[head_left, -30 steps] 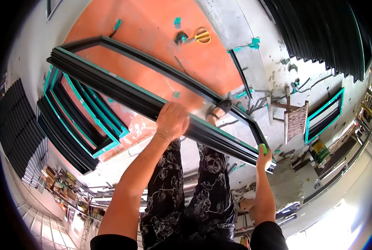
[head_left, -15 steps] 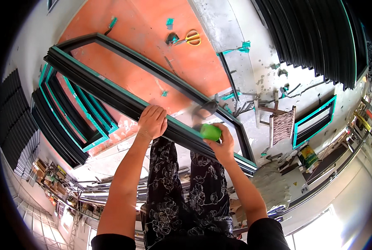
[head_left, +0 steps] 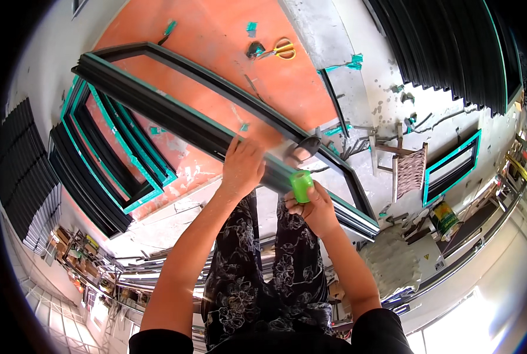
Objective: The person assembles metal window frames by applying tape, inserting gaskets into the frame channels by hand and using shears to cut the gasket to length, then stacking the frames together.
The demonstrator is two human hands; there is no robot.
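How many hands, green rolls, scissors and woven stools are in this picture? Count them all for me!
Hands: 2, the left hand and the right hand
Green roll: 1
Yellow-handled scissors: 1 pair
Woven stool: 1
Total: 5

Small yellow triangular sign (head_left: pixel 426 257) on pale panel (head_left: pixel 432 248) (symbol unreadable).
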